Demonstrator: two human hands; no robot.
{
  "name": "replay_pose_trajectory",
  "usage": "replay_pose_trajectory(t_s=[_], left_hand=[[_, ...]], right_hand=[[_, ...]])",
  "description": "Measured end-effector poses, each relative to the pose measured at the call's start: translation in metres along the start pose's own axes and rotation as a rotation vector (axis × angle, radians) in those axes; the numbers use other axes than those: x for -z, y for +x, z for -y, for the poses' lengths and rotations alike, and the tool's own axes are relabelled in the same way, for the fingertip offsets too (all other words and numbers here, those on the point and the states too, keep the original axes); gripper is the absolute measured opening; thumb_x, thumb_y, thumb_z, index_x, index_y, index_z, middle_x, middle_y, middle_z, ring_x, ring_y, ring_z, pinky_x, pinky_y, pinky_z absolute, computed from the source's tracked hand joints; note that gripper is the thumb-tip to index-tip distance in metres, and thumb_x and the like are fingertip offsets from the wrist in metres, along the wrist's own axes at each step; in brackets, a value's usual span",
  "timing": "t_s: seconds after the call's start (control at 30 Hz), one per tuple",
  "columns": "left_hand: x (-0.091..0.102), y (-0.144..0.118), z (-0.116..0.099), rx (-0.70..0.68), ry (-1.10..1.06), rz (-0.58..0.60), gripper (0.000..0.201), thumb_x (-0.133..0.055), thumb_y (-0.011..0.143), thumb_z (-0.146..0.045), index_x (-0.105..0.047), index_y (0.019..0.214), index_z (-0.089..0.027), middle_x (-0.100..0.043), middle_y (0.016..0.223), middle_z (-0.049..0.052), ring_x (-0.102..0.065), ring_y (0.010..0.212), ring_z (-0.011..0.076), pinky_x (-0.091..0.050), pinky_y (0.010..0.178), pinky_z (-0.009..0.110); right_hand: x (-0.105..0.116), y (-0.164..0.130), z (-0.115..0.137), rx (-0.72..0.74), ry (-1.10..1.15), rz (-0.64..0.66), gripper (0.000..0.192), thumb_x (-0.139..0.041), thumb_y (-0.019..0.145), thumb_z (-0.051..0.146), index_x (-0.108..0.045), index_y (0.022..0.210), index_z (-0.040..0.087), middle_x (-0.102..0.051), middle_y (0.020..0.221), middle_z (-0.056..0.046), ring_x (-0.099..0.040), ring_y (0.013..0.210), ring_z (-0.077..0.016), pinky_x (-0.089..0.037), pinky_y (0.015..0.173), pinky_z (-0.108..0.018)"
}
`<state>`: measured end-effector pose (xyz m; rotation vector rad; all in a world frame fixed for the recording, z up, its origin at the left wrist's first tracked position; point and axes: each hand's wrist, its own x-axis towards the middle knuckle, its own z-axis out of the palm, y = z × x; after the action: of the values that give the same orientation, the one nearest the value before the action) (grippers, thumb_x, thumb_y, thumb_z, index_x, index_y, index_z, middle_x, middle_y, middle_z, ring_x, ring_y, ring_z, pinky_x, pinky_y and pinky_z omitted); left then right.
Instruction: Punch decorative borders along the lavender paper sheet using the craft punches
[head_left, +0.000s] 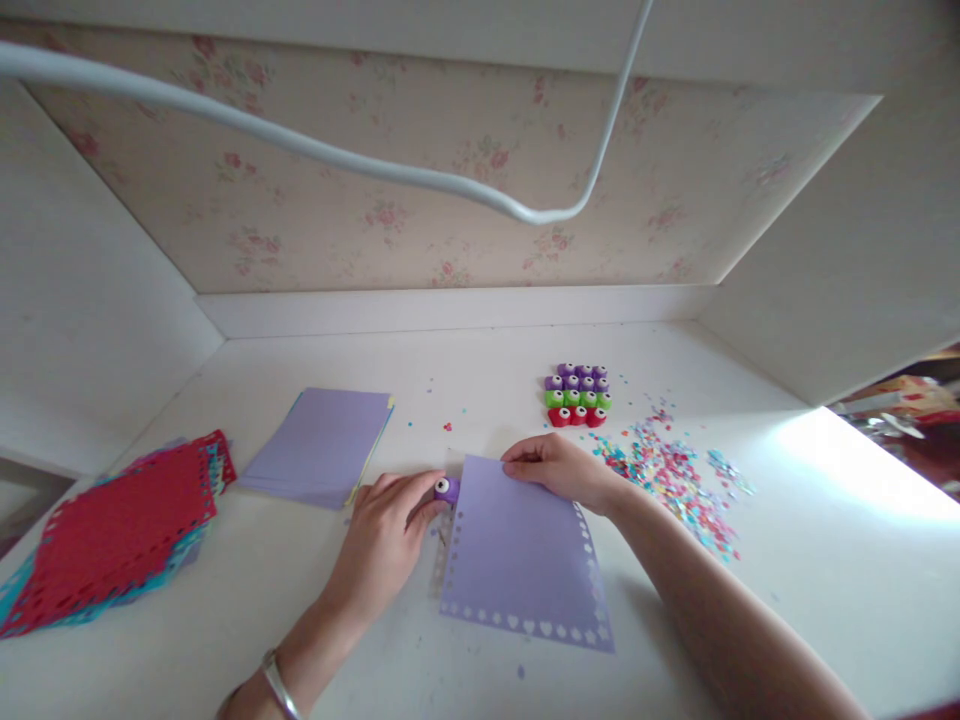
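Observation:
My left hand (388,530) is closed around a small purple craft punch (447,489), thumb and fingers on either side of it. The punch sits at the left edge of a purple sheet of paper (517,560), near its upper left corner. Small punched shapes, such as hearts and flowers, run along the sheet's left, bottom and right edges. My right hand (555,468) pinches the sheet's top edge, thumb on the paper. Whether the paper lies inside the punch's slot I cannot tell.
Left of the sheet lies a stack of purple paper (322,440). Farther left is a pile of red and blue punched sheets (127,530). Purple, green and red punches (577,397) stand in rows at the back right, near scattered confetti (682,480). A white cable (337,155) hangs above.

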<state>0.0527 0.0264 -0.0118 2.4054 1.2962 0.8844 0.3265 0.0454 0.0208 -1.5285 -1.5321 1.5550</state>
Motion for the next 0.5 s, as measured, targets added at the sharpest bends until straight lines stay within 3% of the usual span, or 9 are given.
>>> replay_pose_trajectory(t_s=[0.5], left_hand=[[0.0011, 0.0005, -0.0021, -0.052, -0.006, 0.018, 0.026, -0.063, 0.095, -0.026, -0.063, 0.121, -0.029, -0.074, 0.11, 0.002, -0.065, 0.1, 0.0235, -0.047, 0.086, 0.04]], right_hand=[[-0.0001, -0.0001, -0.0019, -0.052, 0.043, 0.016, 0.022, -0.07, 0.08, 0.039, -0.078, 0.09, 0.021, -0.077, 0.086, -0.005, -0.067, 0.067, -0.0185, -0.051, 0.06, -0.029]])
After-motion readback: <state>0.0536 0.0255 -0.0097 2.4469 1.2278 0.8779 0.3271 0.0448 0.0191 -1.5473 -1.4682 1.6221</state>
